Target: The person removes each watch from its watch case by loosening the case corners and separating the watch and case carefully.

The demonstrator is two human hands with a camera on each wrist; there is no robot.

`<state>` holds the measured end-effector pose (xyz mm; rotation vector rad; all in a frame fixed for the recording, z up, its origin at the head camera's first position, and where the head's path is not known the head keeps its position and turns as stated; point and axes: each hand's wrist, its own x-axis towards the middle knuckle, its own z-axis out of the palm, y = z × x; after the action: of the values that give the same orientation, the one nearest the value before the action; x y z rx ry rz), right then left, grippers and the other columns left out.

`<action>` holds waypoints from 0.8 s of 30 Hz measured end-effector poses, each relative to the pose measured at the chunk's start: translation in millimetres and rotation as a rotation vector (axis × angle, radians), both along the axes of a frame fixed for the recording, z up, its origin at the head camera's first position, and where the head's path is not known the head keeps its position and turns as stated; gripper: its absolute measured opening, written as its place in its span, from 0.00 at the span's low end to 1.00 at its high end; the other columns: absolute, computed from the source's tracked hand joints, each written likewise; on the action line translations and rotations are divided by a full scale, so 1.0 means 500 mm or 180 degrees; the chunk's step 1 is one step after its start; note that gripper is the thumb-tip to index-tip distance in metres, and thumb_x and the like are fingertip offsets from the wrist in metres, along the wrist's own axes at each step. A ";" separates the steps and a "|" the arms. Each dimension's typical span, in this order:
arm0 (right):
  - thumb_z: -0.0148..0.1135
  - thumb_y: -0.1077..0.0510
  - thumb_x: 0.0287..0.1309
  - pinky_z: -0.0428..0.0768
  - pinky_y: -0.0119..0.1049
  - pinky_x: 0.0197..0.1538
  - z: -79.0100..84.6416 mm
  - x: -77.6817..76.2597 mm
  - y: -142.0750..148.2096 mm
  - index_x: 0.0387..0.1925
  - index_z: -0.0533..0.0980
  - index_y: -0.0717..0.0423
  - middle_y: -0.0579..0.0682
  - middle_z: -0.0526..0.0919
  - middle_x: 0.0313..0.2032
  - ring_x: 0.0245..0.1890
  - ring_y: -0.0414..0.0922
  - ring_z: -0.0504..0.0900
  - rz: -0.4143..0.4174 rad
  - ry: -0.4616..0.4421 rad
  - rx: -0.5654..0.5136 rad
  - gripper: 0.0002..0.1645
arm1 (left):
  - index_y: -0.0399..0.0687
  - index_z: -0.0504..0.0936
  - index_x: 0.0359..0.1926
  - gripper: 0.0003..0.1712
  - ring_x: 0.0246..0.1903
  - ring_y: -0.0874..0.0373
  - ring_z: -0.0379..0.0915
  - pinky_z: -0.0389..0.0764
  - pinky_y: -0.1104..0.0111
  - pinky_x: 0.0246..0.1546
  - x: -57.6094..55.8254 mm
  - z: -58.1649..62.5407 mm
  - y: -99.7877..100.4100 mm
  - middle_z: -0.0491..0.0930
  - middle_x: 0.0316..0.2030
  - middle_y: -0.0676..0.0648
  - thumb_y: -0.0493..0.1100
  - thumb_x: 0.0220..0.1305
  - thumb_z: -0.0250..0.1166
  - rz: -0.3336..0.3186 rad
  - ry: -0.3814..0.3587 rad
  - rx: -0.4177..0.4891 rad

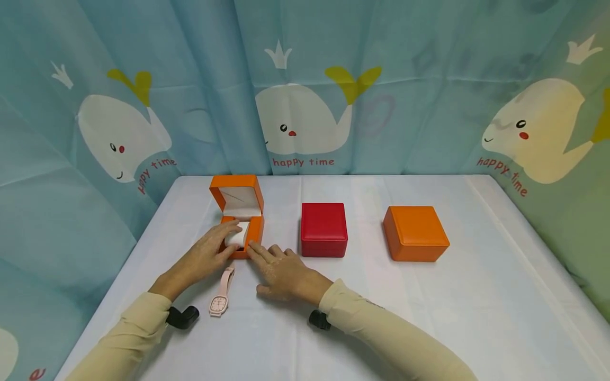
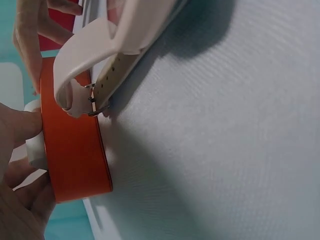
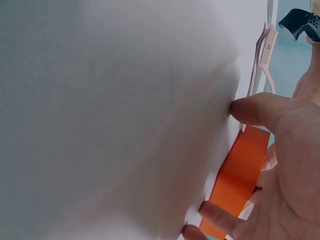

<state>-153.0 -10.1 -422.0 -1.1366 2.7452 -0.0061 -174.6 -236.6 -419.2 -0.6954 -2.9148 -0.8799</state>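
An orange watch box (image 1: 258,228) stands at the left of the table, its lid (image 1: 236,198) raised to show a pale lining. Inside it lies a white cushion (image 1: 237,237), which my left hand (image 1: 205,255) grips from both sides, thumb toward the near side. My right hand (image 1: 284,274) touches the box's near right edge with outstretched fingertips, palm down. In the left wrist view, the thumb presses the cushion (image 2: 36,145) over the orange wall. A pink wristwatch (image 1: 219,304) lies on the table below the box, its strap buckle (image 2: 95,100) fastened.
A closed red box (image 1: 324,230) sits right of the open one, and a closed orange box (image 1: 416,234) farther right. All rest on a white-covered table (image 1: 381,301). A blue curtain with whales (image 1: 305,121) hangs behind the table's far edge.
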 end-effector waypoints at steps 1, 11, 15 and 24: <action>0.58 0.38 0.68 0.72 0.43 0.61 0.001 0.001 -0.002 0.82 0.45 0.48 0.43 0.47 0.80 0.68 0.43 0.63 -0.0003 0.0003 0.0027 0.52 | 0.34 0.72 0.65 0.24 0.69 0.37 0.59 0.59 0.41 0.67 -0.001 0.000 -0.001 0.65 0.71 0.34 0.36 0.72 0.64 -0.0004 0.0004 -0.0014; 0.54 0.31 0.69 0.73 0.41 0.59 0.005 -0.001 -0.013 0.82 0.45 0.49 0.44 0.46 0.80 0.67 0.43 0.63 -0.0025 0.0142 0.0196 0.54 | 0.34 0.71 0.65 0.24 0.70 0.37 0.59 0.59 0.41 0.68 -0.006 0.005 -0.003 0.64 0.71 0.34 0.36 0.72 0.64 0.0003 -0.0015 -0.0005; 0.54 0.29 0.68 0.73 0.41 0.59 0.003 0.000 -0.014 0.82 0.45 0.49 0.44 0.45 0.80 0.66 0.43 0.64 -0.0057 0.0140 0.0200 0.55 | 0.33 0.72 0.64 0.23 0.69 0.36 0.60 0.59 0.41 0.67 -0.010 0.005 -0.002 0.65 0.70 0.33 0.33 0.71 0.63 -0.0036 0.0051 -0.0020; 0.52 0.28 0.68 0.75 0.41 0.57 -0.003 0.005 -0.019 0.82 0.45 0.51 0.45 0.46 0.80 0.64 0.44 0.66 -0.0064 0.0282 0.0326 0.55 | 0.31 0.76 0.63 0.23 0.66 0.35 0.64 0.63 0.40 0.65 -0.013 0.014 0.006 0.69 0.68 0.34 0.34 0.69 0.66 0.0017 0.0079 -0.0124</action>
<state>-150.6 -19.4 -423.3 -1.1075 2.7973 0.1845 -181.2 -233.6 -412.3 -0.6952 -2.9180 -0.8103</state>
